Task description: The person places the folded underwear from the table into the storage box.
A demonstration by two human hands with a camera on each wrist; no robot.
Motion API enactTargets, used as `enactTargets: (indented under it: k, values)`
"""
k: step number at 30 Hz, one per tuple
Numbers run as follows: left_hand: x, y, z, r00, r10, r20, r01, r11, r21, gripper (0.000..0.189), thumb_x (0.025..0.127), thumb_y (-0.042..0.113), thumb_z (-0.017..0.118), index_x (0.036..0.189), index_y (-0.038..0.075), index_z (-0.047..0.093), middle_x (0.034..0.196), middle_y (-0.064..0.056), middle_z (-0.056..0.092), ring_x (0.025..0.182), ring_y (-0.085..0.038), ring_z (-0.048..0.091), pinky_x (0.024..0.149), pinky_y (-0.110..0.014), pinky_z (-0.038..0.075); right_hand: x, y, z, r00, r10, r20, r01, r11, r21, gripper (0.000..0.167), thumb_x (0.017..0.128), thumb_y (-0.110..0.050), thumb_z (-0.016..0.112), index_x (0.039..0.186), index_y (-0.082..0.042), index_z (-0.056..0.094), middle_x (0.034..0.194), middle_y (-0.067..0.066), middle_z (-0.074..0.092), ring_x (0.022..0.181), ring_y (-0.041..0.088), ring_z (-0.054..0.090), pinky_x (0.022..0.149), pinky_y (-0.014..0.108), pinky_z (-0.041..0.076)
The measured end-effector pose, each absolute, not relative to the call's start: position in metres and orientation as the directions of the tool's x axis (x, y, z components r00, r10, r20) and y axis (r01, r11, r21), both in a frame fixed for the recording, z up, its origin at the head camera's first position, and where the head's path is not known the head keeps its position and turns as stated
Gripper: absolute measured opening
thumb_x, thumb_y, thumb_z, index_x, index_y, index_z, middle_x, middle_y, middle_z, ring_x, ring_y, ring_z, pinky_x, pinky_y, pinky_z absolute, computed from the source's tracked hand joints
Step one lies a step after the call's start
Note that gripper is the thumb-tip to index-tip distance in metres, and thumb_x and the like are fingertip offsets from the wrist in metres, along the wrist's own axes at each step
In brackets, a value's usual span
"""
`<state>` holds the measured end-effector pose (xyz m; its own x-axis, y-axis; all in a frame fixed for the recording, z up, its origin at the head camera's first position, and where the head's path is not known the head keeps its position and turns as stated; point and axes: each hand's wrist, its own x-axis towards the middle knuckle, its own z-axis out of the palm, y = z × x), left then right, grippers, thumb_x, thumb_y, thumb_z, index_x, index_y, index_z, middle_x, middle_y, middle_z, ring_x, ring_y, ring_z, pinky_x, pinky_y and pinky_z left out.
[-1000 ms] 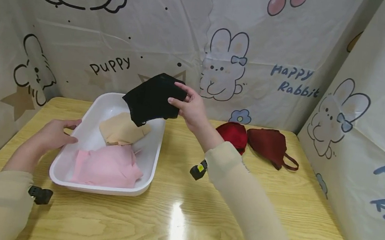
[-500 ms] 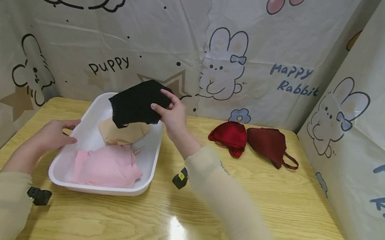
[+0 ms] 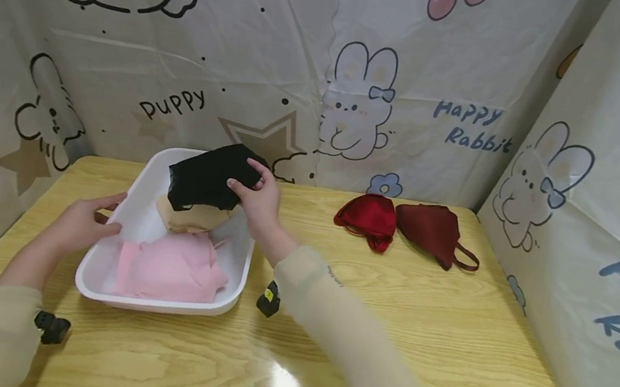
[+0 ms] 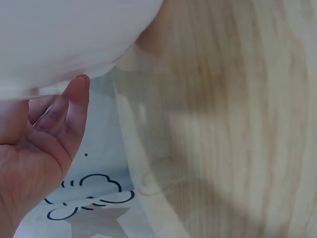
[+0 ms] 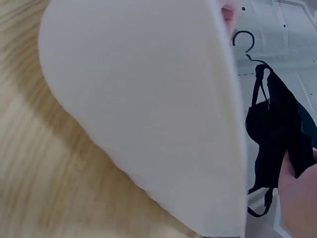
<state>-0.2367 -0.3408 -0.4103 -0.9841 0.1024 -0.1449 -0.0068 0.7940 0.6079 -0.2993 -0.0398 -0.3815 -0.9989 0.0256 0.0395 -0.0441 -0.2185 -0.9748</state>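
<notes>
My right hand (image 3: 262,204) pinches a black bra (image 3: 208,174) by its right end, between thumb and fingers. The bra hangs over the back of a white plastic basin (image 3: 80,278), and its straps dangle in the right wrist view. Partly covered by it, a folded beige garment (image 3: 185,220) lies in the basin. A folded pink garment (image 3: 173,270) lies in front of that. At the basin's left side, my left hand (image 3: 80,223) touches the outer rim with thumb and fingers fairly straight. The left wrist view shows the left hand (image 4: 44,139) against the rim.
On the wooden table (image 3: 384,345), a bright red bra (image 3: 369,219) and a dark maroon bra (image 3: 430,231) lie side by side at the back right. Printed cloth walls (image 3: 269,53) stand behind and on both sides.
My right hand has carried the black bra left and down, from above the basin's back right corner to over the beige garment. The left hand stays at the rim.
</notes>
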Motion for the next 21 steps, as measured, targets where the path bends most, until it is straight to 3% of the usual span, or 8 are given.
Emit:
enactTargets:
  k: [5,9,14,18,21]
  values:
    - [-0.236,-0.342,-0.416,-0.988,0.102,-0.114,0.011,0.791,0.612,0.070,0.092,0.022,0.060,0.149,0.004,0.023,0.135,-0.034,0.040,0.109,-0.047,0.052,0.080,-0.048,0.054,-0.297,-0.045,-0.387,-0.997,0.067,0.028,-0.042,-0.221,-0.974,0.054,0.075,0.006,0.075,0.124,-0.013,0.061,0.105,0.013,0.063,0.093,0.016,0.060,0.073,0.034,0.058]
    - [-0.234,-0.342,-0.417,-0.990,0.097,-0.102,0.013,0.782,0.624,0.069,0.093,0.022,0.059,0.149,0.004,0.023,0.136,-0.033,0.039,0.110,-0.047,0.051,0.081,-0.049,0.054,-0.299,-0.049,-0.392,-0.997,0.078,0.004,-0.022,-0.232,-0.972,0.055,0.076,0.009,0.072,0.125,-0.012,0.060,0.100,0.009,0.060,0.093,0.016,0.059,0.072,0.033,0.057]
    - [-0.233,-0.342,-0.419,-0.992,0.091,-0.090,0.013,0.770,0.638,0.069,0.093,0.021,0.059,0.149,0.004,0.022,0.137,-0.033,0.038,0.111,-0.048,0.051,0.082,-0.050,0.053,-0.303,-0.055,-0.400,-0.998,0.055,0.021,-0.031,-0.190,-0.981,0.056,0.074,0.013,0.070,0.124,-0.010,0.061,0.089,0.003,0.053,0.080,0.010,0.051,0.055,0.021,0.049]
    - [-0.233,-0.342,-0.418,-0.991,0.079,-0.105,-0.006,0.771,0.637,0.070,0.093,0.022,0.059,0.150,0.006,0.021,0.138,-0.033,0.037,0.111,-0.048,0.050,0.083,-0.050,0.053,-0.305,-0.058,-0.405,-1.000,0.018,0.024,-0.026,-0.166,-0.986,0.057,0.074,0.015,0.067,0.125,-0.009,0.059,0.098,0.014,0.061,0.079,0.011,0.053,0.051,0.020,0.045]
    - [-0.233,-0.341,-0.418,-0.991,0.075,-0.108,-0.011,0.772,0.636,0.070,0.093,0.022,0.059,0.150,0.006,0.021,0.138,-0.033,0.037,0.111,-0.048,0.050,0.082,-0.050,0.053,-0.306,-0.061,-0.408,-1.000,-0.006,0.006,-0.005,-0.169,-0.986,0.058,0.074,0.017,0.066,0.126,-0.008,0.058,0.107,0.021,0.064,0.084,0.014,0.059,0.056,0.023,0.051]
